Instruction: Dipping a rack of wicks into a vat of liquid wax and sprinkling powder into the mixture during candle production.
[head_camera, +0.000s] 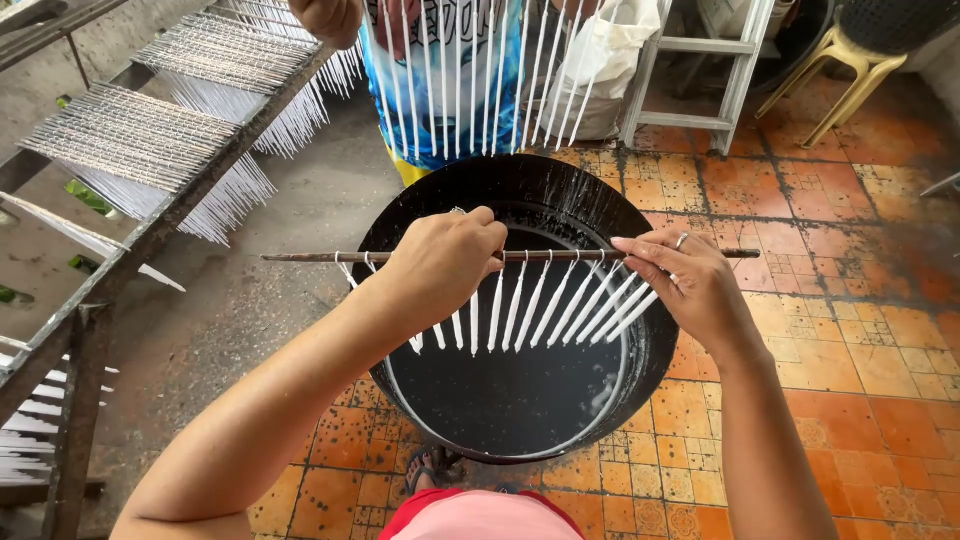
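Both hands hold one thin dark stick (540, 256). Its long way runs flat from side to side, across the top of a big black tub (560, 185).

Look at the left hand (445, 262) first. Its fingers are curled shut around the stick, a bit left of the middle. A long piece of stick pokes out past this hand to the left, with nobody holding it.

Now the right hand (685, 280). It pinches the stick near the right end, with the fingers pointing back toward the left hand. A silver ring (681, 240) sits on one finger. Only a short bit of stick pokes out past this hand.

White candles (540, 305) hang from the stick by little strings. Most of them hang in the gap between the two hands, below the fingers. They do not hang straight down. They lean, with their bottoms swung toward the left hand. The ones by the right hand lean the most and seem to touch its fingers.

Right under the candles is the dark pool of wax (520, 385) in the tub. The candle tips are above it.

Far past the hands, another person (440, 60) holds a row of longer candles (470, 80). Off to the left of the left hand, racks (140, 140) hold many more.
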